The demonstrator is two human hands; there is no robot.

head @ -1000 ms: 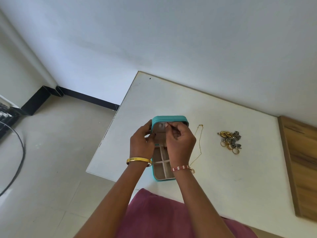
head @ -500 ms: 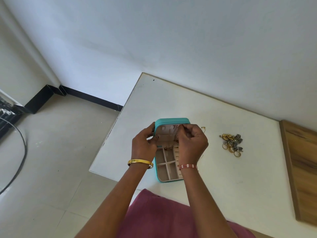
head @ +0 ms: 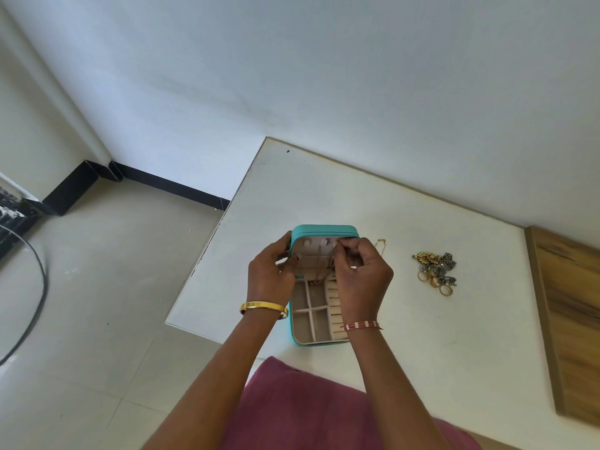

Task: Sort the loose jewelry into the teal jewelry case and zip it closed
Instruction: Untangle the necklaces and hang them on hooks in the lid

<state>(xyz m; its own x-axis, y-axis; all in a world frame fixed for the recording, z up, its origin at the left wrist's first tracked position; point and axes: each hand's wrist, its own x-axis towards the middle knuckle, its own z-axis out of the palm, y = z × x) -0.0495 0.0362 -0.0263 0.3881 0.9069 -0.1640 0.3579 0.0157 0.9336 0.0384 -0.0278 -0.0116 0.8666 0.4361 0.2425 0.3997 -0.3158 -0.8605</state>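
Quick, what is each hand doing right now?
Left hand: grips the left edge of the case lid.
Right hand: pinches a thin chain at the lid's hooks.

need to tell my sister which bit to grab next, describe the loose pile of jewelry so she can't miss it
Start at the white table and find the open teal jewelry case that both hands are working at. To the right of it, about halfway to the wooden board, lies the pile of jewelry. It is a tangled clump of gold and dark silver pieces with gold rings at its near edge, unlike the thin gold chain lying right beside the case.
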